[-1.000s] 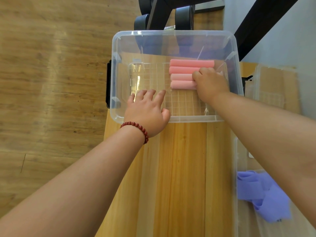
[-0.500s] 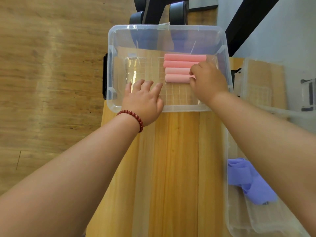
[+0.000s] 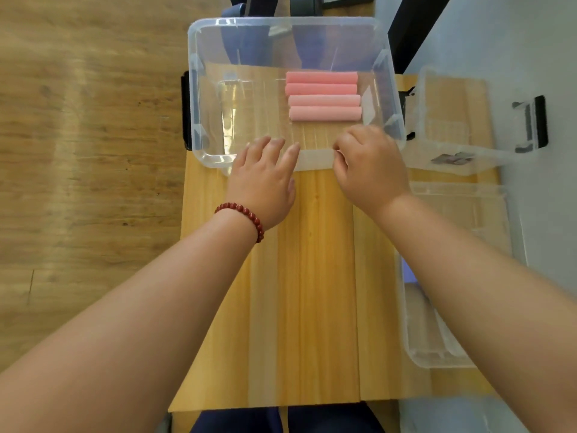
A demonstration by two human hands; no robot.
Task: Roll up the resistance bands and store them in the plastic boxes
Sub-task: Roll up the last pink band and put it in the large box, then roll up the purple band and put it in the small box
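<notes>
Several pink rolled resistance bands [image 3: 323,96] lie side by side in the right half of a clear plastic box [image 3: 199,89] at the far end of the wooden table. My left hand [image 3: 263,179] rests with straight fingers on the box's near wall. My right hand [image 3: 368,167] hovers at the near right rim, fingers loosely curled, holding nothing; it is clear of the rolls.
A second clear box [image 3: 462,157] with a black latch [image 3: 538,123] stands to the right. A third clear box [image 3: 434,348] sits at the near right, mostly behind my right forearm, with a bit of purple showing. Wooden floor lies to the left.
My right hand has left the pink rolls and pulled back to the box's near rim. The left hand stays at the near wall. The camera tilted, so the box looks nearer.
</notes>
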